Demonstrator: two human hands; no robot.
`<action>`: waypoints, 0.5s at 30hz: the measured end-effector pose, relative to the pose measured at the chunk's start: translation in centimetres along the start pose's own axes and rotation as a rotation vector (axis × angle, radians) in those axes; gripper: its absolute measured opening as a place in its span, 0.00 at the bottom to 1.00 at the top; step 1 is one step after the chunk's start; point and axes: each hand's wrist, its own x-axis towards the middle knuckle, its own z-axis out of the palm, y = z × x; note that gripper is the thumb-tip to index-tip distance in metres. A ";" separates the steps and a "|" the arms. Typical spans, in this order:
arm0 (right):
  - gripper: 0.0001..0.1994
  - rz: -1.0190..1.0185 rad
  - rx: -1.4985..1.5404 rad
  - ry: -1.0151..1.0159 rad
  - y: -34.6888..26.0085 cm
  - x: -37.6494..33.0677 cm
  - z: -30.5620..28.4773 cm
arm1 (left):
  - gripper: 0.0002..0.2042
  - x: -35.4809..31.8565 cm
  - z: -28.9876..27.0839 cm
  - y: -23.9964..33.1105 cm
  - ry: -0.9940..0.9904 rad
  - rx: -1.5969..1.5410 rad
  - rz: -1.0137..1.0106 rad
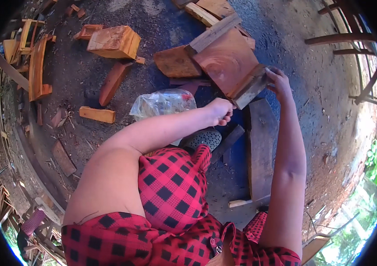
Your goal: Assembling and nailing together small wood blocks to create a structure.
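Note:
A short dark wooden block (249, 87) lies slantwise over the near right edge of a broad reddish-brown board (226, 60). My right hand (278, 83) grips the block's far right end, thumb and fingers around it. At the block's near left end, my left hand (220, 111) is curled closed, its fingertips just below the board's corner. Whatever the left fingers hold, if anything, is hidden. Another greyish wooden bar (213, 33) rests across the board's far left edge. A thick brown wood piece (177, 62) sits left of the board.
A clear plastic bag (163, 103) lies left of my left hand, near a perforated shoe (204, 139). Beneath my right forearm is a long dark plank (260, 148). An orange wooden block (114, 42) and a small bar (97, 114) are at left; curved wooden legs (341, 39) stand far right.

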 end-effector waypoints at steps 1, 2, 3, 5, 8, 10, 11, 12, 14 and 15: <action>0.31 0.036 -0.006 -0.098 0.2 0.9 -0.3 | 0.07 0.2 0.2 0.2 0.002 -0.035 -0.015; 0.26 0.072 -0.013 -0.194 0.5 1.7 -0.4 | 0.06 0.4 0.3 0.4 0.001 -0.070 -0.030; 0.26 0.073 -0.014 -0.203 0.3 1.7 -0.1 | 0.06 0.3 0.3 0.6 0.008 -0.076 -0.030; 0.18 0.032 -0.029 -0.202 0.0 1.6 -0.1 | 0.04 0.1 0.3 1.0 0.033 -0.078 -0.052; 0.15 -0.104 -0.028 -0.121 0.3 1.5 0.2 | 0.04 -0.3 0.8 1.4 0.015 -0.082 -0.046; 0.15 -0.135 -0.011 -0.092 1.0 1.7 0.2 | 0.04 -0.3 1.2 1.7 0.017 -0.068 -0.045; 0.15 -0.165 0.007 -0.061 1.4 1.9 0.3 | 0.04 -0.3 1.3 1.8 0.024 -0.060 -0.051; 0.15 -0.165 0.006 -0.063 1.5 1.9 0.5 | 0.03 -0.3 1.5 1.8 0.030 -0.053 -0.057; 0.16 -0.240 -0.011 -0.035 1.7 2.0 0.8 | 0.03 -0.4 1.7 2.0 0.048 -0.032 -0.079; 0.16 -0.242 -0.013 -0.035 1.6 2.0 0.8 | 0.02 -0.6 2.0 2.2 0.064 -0.010 -0.101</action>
